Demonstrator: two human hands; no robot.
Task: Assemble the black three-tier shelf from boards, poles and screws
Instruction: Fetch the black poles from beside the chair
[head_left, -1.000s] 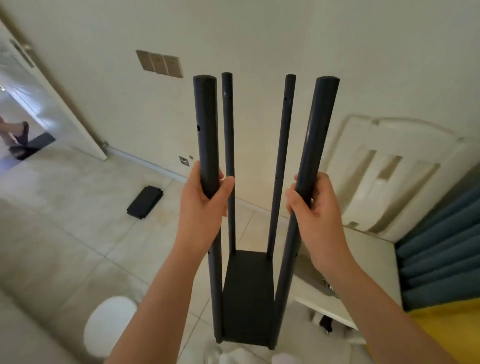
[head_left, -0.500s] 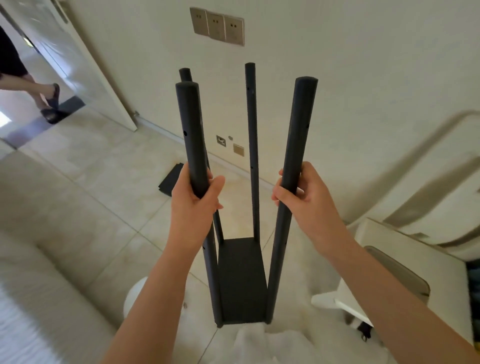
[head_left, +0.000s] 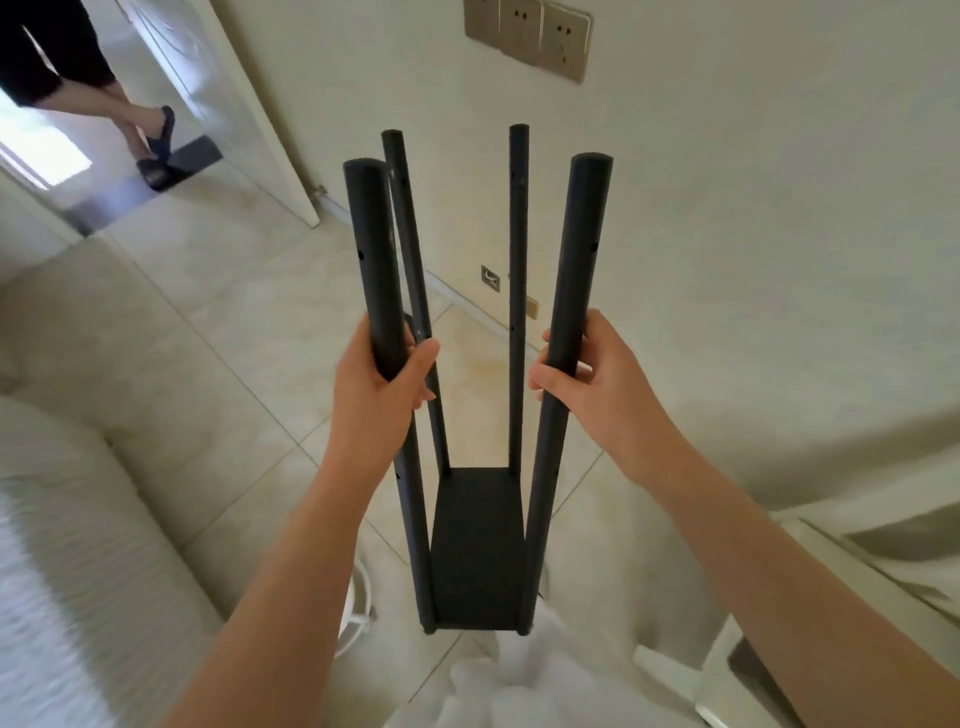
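1. Two hands hold the half-built shelf: the left hand (head_left: 376, 400) has its fingers (head_left: 415, 358) curled round the near left pole (head_left: 371, 260), and the right hand (head_left: 597, 384) wraps its fingers (head_left: 543, 376) round the near right pole (head_left: 576, 291).
2. Both grips sit about midway along the poles, whose long axes run upright, free ends above the fingers.
3. Below the fingers, one black board (head_left: 478, 545) joins all four poles at their lower ends.
4. Beyond the fingers stand the two far poles (head_left: 518, 291), untouched.
5. Judged next: another board must slide between the poles, which splay apart above the fingers; neither hand is nearer.
6. Outward lie the tiled floor (head_left: 218, 312) and wall sockets (head_left: 527, 34).
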